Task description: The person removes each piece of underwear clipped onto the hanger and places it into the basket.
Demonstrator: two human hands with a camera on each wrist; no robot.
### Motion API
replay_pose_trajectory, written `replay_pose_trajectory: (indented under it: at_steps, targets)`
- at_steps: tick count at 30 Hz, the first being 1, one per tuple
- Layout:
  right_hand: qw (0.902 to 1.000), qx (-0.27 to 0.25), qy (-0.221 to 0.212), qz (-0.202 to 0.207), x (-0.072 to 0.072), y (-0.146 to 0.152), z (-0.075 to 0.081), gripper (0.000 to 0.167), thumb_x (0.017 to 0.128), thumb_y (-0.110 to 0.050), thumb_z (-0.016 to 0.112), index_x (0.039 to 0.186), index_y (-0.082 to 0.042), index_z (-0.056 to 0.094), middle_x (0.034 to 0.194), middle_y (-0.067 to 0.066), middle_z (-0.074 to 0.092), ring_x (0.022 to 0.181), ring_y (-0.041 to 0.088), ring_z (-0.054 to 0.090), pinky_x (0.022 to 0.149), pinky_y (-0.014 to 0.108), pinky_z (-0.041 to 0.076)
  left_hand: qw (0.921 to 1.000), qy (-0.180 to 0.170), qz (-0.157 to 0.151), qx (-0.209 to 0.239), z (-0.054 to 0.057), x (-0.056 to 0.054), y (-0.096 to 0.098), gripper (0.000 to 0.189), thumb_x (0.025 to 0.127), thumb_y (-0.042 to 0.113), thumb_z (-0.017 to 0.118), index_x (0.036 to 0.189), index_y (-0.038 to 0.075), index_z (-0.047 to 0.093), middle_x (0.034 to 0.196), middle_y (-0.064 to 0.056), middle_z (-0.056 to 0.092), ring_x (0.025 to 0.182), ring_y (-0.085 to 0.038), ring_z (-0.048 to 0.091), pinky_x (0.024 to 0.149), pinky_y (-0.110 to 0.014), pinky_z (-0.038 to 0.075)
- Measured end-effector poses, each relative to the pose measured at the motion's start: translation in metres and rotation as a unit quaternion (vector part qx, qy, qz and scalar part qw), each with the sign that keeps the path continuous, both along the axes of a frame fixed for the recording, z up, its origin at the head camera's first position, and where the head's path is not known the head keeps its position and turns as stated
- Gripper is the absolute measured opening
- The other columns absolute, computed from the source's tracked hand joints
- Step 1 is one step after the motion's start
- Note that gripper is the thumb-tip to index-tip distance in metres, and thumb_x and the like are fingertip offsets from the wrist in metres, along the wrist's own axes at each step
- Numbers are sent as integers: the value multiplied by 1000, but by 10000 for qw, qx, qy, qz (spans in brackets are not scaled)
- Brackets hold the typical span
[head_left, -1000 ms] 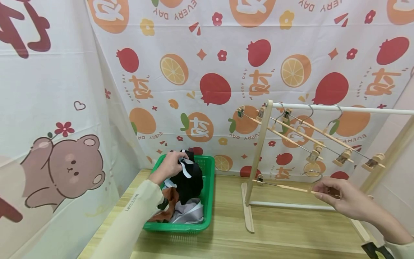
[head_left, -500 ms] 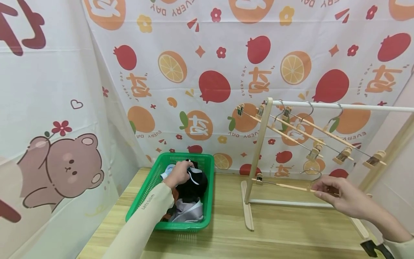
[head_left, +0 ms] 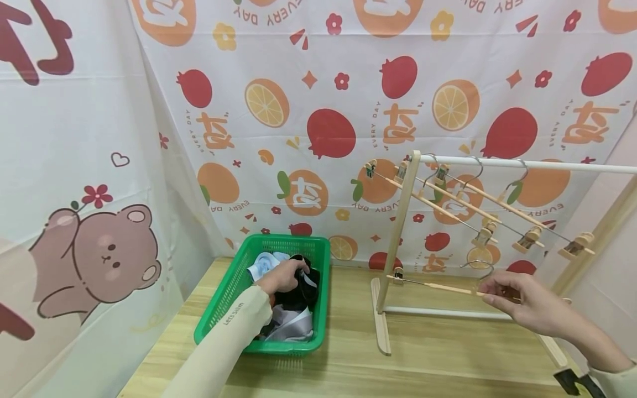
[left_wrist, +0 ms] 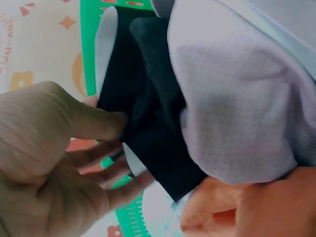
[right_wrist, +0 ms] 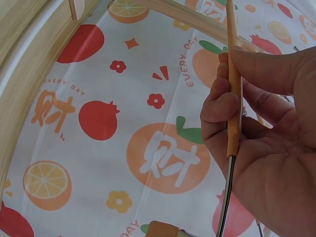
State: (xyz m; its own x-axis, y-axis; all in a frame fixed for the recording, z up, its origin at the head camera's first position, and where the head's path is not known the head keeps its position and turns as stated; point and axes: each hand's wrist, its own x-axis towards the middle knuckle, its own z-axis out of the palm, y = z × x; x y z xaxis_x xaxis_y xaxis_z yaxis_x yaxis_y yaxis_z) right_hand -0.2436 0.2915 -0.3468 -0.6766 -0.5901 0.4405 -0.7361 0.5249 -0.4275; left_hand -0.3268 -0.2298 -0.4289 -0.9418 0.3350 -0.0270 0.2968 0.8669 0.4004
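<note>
My left hand (head_left: 283, 278) reaches into a green basket (head_left: 325, 304) of clothes. Its thumb and fingers pinch a black garment with a white band (left_wrist: 158, 158), whose full shape is hidden in folds. Around it lie a light blue cloth (head_left: 262, 265), a grey-lilac cloth (head_left: 293, 324) and an orange-brown cloth (left_wrist: 276, 207), partly covered. On the right, my right hand (head_left: 527, 301) grips the wooden middle of a clip hanger (head_left: 448, 288), held low at the rack; one metal clip shows at its left end. In the right wrist view, curled fingers (right_wrist: 219, 108) wrap the hanger's bar.
A wooden rack (head_left: 398, 237) with a white top rail (head_left: 552, 165) stands at the right. Three clip hangers (head_left: 460, 200) hang from the rail, their ends jutting forward. The wooden table (head_left: 358, 326) meets a fruit-patterned curtain (head_left: 328, 188) behind.
My left hand has moved down and rightward in the basket, lowering the black garment among the clothes. The light blue cloth shows more now. My right hand and its hanger stay nearly still.
</note>
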Motion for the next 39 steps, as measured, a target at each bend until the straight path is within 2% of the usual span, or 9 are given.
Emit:
replay_pose_trajectory:
  at_steps: [2, 5, 7, 9, 14, 19, 25, 30, 39]
  targets:
    - [10000, 16, 4, -42, 0, 1, 0, 32, 85, 9, 72, 95, -22, 69, 77, -16, 57, 64, 0, 49, 50, 19, 40, 9999, -86, 65, -60, 1, 1, 2, 50, 84, -15, 52, 130, 2, 63, 137, -22, 58, 104, -31, 54, 83, -39, 43]
    - [9999, 63, 34, -108, 1, 2, 0, 32, 86, 8, 72, 95, -22, 68, 77, -17, 57, 64, -1, 49, 50, 19, 40, 9993, 2, 373, -67, 3, 3, 7, 51, 86, -12, 53, 133, 8, 59, 137, -24, 54, 116, -38, 52, 92, -49, 45]
    - [9999, 74, 18, -120, 2, 2, 2, 31, 86, 7, 72, 95, -22, 68, 77, -17, 57, 64, -1, 48, 50, 19, 40, 9981, 258, 560, 59, 5, 5, 10, 49, 87, -9, 54, 133, 10, 57, 135, -25, 52, 119, -41, 50, 96, -55, 44]
    - [9999, 82, 5, -149, 4, 2, 4, 30, 87, 6, 72, 95, -22, 69, 76, -16, 57, 64, -1, 49, 50, 20, 40, 9953, 673, 637, 292, 8, 5, 15, 43, 91, -6, 57, 131, 10, 55, 131, -25, 54, 114, -40, 51, 96, -57, 45]
    - [9995, 108, -33, -288, 7, 1, 7, 29, 87, 4, 72, 95, -23, 69, 76, -17, 59, 65, -1, 51, 52, 20, 43, 9812, 1583, 464, 1002, 16, 5, 33, 31, 97, 10, 66, 126, 6, 56, 127, -21, 62, 116, -38, 56, 101, -57, 45]
    - [9995, 79, 29, -312, 9, 5, 7, 31, 86, 6, 73, 95, -23, 69, 78, -17, 61, 67, -1, 53, 53, 20, 44, 9700, 2008, 83, 1365, 29, 8, 58, 33, 97, 18, 69, 125, 4, 58, 125, -18, 65, 119, -36, 58, 102, -53, 48]
    - [9994, -105, 89, -321, 10, 12, 6, 30, 85, 7, 73, 95, -21, 71, 78, -16, 61, 65, 0, 54, 53, 20, 44, 9671, 2011, -267, 1537, 46, 11, 89, 36, 98, 25, 68, 128, 6, 58, 126, -14, 66, 119, -32, 60, 101, -50, 51]
    - [9991, -146, 123, -367, 9, 22, 2, 29, 86, 9, 72, 96, -18, 71, 81, -15, 64, 68, 1, 58, 57, 18, 46, 9638, 1966, -528, 1723, 51, 11, 110, 38, 101, 26, 64, 132, 7, 56, 127, -15, 65, 119, -30, 62, 100, -48, 53]
    - [9965, -130, 14, -821, 4, 48, -5, 23, 87, 7, 71, 95, -14, 71, 79, -15, 61, 63, 3, 54, 51, 21, 43, 9558, 1761, -792, 2217, 64, 9, 144, 45, 100, 29, 65, 138, 6, 53, 131, -13, 65, 121, -28, 63, 99, -43, 56]
